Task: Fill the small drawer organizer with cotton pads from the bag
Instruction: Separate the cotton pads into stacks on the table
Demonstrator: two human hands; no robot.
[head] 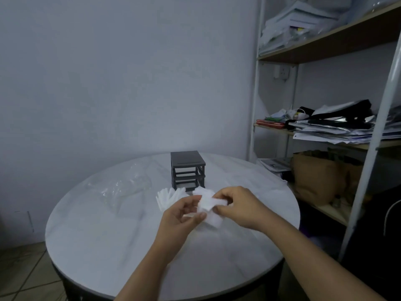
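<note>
Both your hands are up over the middle of the round white desk (91, 246), pinching one small stack of cotton pads (209, 205) between them; left hand (180, 216) has its grip clamped on the stack's near-left edge, thumb on top, fingers underneath; right hand (236, 205) has its grip clamped on the right side, fingertips curled over the top edge; the stack sits above the desk, not resting on it, and its lower corner hangs below your thumbs.

Second bunch of loose pads (170, 196) lies fanned out on the desk just left of your hands, touching or nearly touching the foot of the drawer organizer (187, 170); organizer is dark grey, upright, just behind the held stack; its front shows open slots, can't tell whether any drawer is seated in them.

Clear plastic bag (121, 187) lies crumpled and flat on the desk to the left, near the fanned pads; contents unclear.

Metal shelf (325, 131) with papers stands to the right of the desk.
</note>
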